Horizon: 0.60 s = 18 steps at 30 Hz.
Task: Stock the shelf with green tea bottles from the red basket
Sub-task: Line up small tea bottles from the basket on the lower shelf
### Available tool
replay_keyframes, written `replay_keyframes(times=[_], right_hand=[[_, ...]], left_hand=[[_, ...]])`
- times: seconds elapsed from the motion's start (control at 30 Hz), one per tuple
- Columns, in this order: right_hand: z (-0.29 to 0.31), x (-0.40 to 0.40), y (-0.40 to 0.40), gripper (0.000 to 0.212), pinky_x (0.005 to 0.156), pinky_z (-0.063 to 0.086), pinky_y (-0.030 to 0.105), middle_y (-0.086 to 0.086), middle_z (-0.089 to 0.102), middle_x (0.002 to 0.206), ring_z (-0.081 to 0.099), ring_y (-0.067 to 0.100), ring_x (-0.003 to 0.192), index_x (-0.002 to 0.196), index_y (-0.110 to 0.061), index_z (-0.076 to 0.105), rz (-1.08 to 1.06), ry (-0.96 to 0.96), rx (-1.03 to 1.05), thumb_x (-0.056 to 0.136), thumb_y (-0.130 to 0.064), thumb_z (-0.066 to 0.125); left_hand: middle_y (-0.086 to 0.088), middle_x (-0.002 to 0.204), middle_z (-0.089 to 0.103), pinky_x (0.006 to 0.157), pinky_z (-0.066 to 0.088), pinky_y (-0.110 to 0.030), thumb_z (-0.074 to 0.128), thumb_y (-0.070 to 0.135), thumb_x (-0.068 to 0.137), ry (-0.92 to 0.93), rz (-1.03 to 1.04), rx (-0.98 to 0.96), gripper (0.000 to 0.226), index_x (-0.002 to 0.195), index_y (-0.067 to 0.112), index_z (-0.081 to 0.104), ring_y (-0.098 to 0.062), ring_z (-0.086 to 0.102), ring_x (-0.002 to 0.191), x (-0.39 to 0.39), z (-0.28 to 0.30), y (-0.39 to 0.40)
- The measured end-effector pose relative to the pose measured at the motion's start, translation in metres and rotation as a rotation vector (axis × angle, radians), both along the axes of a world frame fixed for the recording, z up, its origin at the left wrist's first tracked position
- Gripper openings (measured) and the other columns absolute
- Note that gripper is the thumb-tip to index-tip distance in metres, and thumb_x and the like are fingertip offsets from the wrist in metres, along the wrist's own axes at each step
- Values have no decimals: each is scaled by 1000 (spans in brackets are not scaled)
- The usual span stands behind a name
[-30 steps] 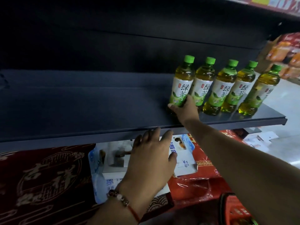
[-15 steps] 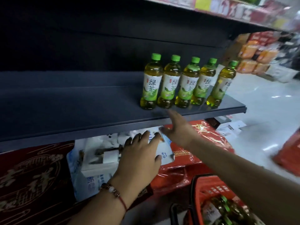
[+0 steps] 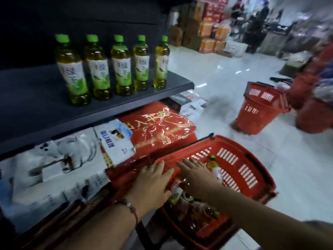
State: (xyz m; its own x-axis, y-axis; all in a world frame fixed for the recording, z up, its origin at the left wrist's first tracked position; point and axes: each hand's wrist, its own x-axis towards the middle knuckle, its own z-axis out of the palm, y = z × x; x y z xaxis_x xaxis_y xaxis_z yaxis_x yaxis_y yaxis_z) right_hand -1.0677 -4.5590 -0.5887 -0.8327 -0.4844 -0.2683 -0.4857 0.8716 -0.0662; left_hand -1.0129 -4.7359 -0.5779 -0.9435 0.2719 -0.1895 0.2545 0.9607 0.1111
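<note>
Fingers (image 3: 187, 162) of right hand (image 3: 195, 175) straight, slightly spread, holding nothing, above red basket (image 3: 252, 159); bottle (image 3: 213, 166) just beside them. Left hand (image 3: 153, 179) fingers straight, over basket rim. Five bottles upright on shelf (image 3: 36, 105), well above.

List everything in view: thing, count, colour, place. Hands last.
green tea bottles: five, green caps, yellow-green tea, in a row on the shelf
shelf: one, dark grey, upper left
red basket: one, on the floor below the shelf, bottles inside
bottle in basket: at least one plainly seen, green cap
second basket: one, red, farther out on the floor
red package: one, under the shelf
left hand: open, at the basket's near rim
right hand: open, over the basket
</note>
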Motion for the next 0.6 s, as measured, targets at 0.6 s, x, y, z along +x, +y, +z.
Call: replay_keyframes(times=[0.6], right_hand=[[-124,-51,61,86,122,15,44,9,19,163,19,30,150,158,-19,9,-331,-169,-23,93,-29,64]], left_hand=[[-12,167,2,123,5,-54,43,49,101,-21,-48,-117,72,158,28,6,-33,2,153,-54,-61,37]])
